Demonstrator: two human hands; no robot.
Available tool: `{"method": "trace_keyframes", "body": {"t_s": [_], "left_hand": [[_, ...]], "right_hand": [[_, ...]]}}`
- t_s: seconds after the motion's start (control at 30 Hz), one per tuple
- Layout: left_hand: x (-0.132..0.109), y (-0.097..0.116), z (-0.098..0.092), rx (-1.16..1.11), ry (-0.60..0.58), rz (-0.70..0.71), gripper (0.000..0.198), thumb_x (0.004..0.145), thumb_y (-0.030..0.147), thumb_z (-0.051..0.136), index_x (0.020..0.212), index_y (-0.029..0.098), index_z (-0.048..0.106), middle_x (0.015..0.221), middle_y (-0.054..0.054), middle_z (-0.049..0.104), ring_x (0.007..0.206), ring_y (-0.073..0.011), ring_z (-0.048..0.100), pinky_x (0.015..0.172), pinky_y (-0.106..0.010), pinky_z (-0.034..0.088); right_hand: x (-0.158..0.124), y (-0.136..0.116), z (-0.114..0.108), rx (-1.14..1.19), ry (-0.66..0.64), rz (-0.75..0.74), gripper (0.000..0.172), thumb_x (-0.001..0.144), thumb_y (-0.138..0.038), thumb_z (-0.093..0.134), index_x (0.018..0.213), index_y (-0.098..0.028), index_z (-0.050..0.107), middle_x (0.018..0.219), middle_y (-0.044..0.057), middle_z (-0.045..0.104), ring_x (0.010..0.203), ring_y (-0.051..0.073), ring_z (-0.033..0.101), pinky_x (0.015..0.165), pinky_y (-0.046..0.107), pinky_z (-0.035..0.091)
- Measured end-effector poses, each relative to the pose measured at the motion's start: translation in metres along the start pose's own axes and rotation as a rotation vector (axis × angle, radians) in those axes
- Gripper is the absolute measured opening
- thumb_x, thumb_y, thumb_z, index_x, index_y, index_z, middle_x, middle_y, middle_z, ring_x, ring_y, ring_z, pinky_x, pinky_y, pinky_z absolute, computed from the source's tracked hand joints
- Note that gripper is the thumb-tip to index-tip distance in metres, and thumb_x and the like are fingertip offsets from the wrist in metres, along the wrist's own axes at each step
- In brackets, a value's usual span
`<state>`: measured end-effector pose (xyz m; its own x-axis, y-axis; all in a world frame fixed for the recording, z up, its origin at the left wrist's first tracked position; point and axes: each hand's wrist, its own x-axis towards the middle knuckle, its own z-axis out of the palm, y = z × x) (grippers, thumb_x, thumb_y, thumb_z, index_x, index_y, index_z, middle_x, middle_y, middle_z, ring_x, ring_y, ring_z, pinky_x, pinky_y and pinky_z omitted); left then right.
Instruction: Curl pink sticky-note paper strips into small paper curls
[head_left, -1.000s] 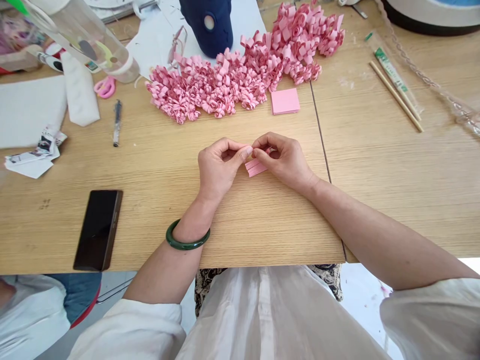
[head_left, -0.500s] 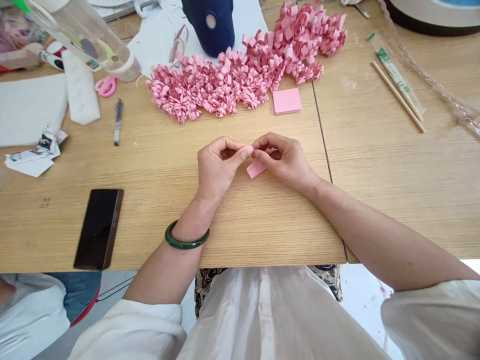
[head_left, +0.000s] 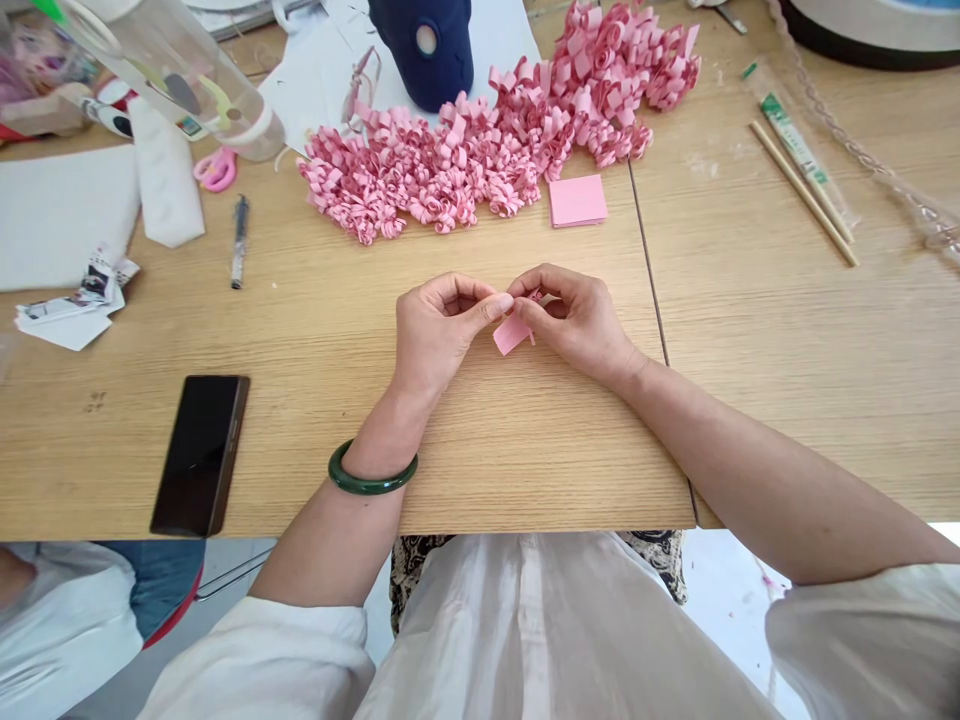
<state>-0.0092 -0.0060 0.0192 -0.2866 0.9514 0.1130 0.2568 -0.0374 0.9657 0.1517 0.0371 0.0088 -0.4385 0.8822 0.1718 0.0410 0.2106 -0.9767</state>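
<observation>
A small pink paper piece (head_left: 511, 334) hangs below the meeting fingertips, with a curled pink bit showing between the fingers on the right. My right hand (head_left: 571, 318) pinches this paper. My left hand (head_left: 442, 325) is closed in a pinch, its thumb tip touching the paper's upper edge and my right fingertips. Beyond the hands lies a long heap of curled pink paper pieces (head_left: 442, 165). A stack of flat pink paper (head_left: 578, 201) rests just in front of the heap, toward its right part.
On the left are a black phone (head_left: 199, 455), a pen (head_left: 239, 243), pink scissors (head_left: 216, 170) and a clear bottle (head_left: 202, 85). A dark blue cup (head_left: 427, 60) stands behind the heap. Wooden sticks (head_left: 806, 195) lie at right. Another person's sleeve (head_left: 67, 630) shows lower left.
Both hands hold nearly the same place and pinch. The pink paper's hanging part has turned slightly, and more of its fringe and the curled bit show. The whole view has shifted slightly.
</observation>
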Motion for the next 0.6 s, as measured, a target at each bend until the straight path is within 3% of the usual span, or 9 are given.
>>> {"method": "trace_keyframes", "body": {"t_s": [0.33,0.5,0.6], "left_hand": [[0.0003,-0.0012,-0.0009,-0.035,-0.033,-0.002,0.022,0.074,0.037,0.087,0.073,0.020,0.073,0.074,0.000,0.074,0.068,-0.0132,0.068,0.067,-0.027,0.057],[0.0021,-0.0019,0.0004,-0.056,-0.048,-0.052,0.033,0.074,0.048,0.086,0.075,0.019,0.071,0.076,-0.001,0.075,0.071,-0.0143,0.071,0.070,-0.027,0.059],[0.0042,-0.0013,-0.0005,-0.092,-0.058,-0.067,0.038,0.084,0.058,0.075,0.082,0.020,0.073,0.086,-0.004,0.077,0.075,-0.0138,0.072,0.076,-0.028,0.061]], "right_hand": [[0.0001,-0.0015,-0.0007,0.033,-0.004,-0.013,0.010,0.087,-0.027,0.067,0.082,-0.018,0.067,0.080,0.002,0.068,0.071,0.012,0.059,0.059,0.025,0.049],[-0.0002,-0.0039,-0.0006,0.022,0.018,0.024,0.013,0.089,-0.028,0.067,0.080,-0.018,0.065,0.080,0.002,0.069,0.072,0.013,0.061,0.061,0.026,0.051],[0.0003,-0.0024,-0.0002,0.007,0.046,0.025,0.014,0.089,-0.027,0.067,0.079,-0.018,0.063,0.081,0.002,0.067,0.073,0.013,0.062,0.063,0.026,0.052]]}}
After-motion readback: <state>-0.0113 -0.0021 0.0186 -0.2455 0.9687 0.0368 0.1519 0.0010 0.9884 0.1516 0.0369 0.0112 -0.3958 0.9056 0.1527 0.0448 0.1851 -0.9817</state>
